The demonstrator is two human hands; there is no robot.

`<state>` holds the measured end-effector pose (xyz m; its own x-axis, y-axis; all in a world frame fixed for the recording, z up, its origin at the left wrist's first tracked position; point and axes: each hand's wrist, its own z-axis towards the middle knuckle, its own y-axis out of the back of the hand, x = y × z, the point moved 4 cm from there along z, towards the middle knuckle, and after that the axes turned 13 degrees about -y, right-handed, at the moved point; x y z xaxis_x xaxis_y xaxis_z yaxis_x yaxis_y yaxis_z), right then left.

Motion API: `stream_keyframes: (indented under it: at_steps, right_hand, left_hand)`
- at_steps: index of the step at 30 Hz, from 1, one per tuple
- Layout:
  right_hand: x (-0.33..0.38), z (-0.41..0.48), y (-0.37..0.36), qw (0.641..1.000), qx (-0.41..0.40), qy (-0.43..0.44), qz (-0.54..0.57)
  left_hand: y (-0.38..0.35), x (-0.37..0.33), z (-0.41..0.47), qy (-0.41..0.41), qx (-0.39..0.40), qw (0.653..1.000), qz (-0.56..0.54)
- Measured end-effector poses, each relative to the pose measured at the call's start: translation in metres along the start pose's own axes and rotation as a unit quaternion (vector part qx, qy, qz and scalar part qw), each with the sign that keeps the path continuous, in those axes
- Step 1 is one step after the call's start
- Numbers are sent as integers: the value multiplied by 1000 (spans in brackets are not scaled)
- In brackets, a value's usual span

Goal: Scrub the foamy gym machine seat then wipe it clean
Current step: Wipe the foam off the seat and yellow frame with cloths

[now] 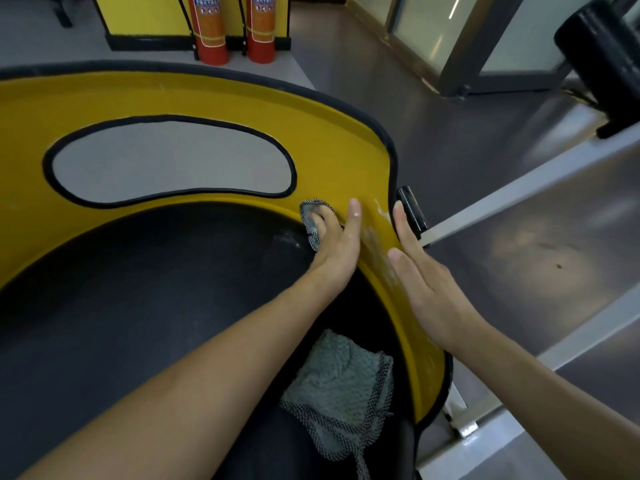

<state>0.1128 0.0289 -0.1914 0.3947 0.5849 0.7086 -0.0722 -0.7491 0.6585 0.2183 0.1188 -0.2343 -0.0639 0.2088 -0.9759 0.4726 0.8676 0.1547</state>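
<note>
While the left hand [334,242] works at the middle of the view, its fingers are bent down over a small checked-edge cloth [309,216], holding it against the inner curve of the yellow shell [173,95] where that meets the black seat [138,289]. The thumb sticks out straight, lying on the yellow surface at about one o'clock from the knuckles.

The right hand [429,285] sits just beside it, toward four o'clock. It lies flat along the shell's outer edge with fingers straight and relaxed, grasping nothing. Between the two hands, thin white foam streaks [381,210] run down the yellow rim.

The seat fills the left and lower part of the view, from about seven to nine o'clock, with the shell wrapping round it and a kidney-shaped opening [173,161] cut through at ten o'clock. A folded grey towel [339,386] lies on the seat at six o'clock, under the left forearm and touched by neither hand.

A short black handle [410,211] stands just past the right fingertips. Two red fire extinguishers [209,29] stand on the floor at twelve o'clock, and a black roller [602,50] is at two o'clock.
</note>
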Motion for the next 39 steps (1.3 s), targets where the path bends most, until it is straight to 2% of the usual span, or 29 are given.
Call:
stream_keyframes:
  at_steps: [4,6,8,11,13,16,18,19,21,24,25,26,28,31,33,36,39]
  right_hand:
    - [1,0,1,1000,0,2,9]
    - [1,-1,1,1000,-2,0,6]
    - [1,-1,1,1000,-3,-3,5]
    - [3,-2,2,1000,3,-6,11]
    - [4,-3,2,1000,6,-5,3]
    - [5,-3,3,1000,11,-5,-4]
    - [5,-3,2,1000,13,-7,-8]
    - [4,-3,2,1000,13,-7,-9]
    - [4,-2,2,1000,12,2,-10]
    - [2,-2,1,1000,4,8,-5]
    - [1,-2,1,1000,5,4,-1]
    - [1,-2,1,1000,6,0,3]
    - [-1,-1,2,1000,-1,-4,7]
    - [-1,-1,2,1000,-4,1,7]
    - [0,-1,2,1000,-2,3,11]
    - [-2,0,3,1000,-1,1,10]
    - [-2,1,2,1000,0,17,6]
  left_hand:
    - [7,6,-6,-42,36,998,36]
    - [19,12,-6,-104,55,988,100]
    - [34,21,-3,-158,86,964,197]
    - [54,35,2,-182,154,906,348]
    - [63,40,3,-197,195,851,445]
    - [70,42,0,-229,257,747,569]
    - [72,43,-2,-231,284,711,601]
    - [72,43,-2,-229,283,710,603]
    - [68,44,-1,-224,246,730,597]
    - [58,41,5,-234,137,799,536]
    - [55,40,6,-244,116,811,520]
    - [53,40,5,-259,107,810,515]
    - [52,40,3,-297,118,786,529]
    - [52,46,-4,-269,197,755,565]
    - [47,46,-7,-228,210,761,570]
    - [32,48,-11,-191,178,788,557]
    - [27,50,-12,-219,143,806,531]
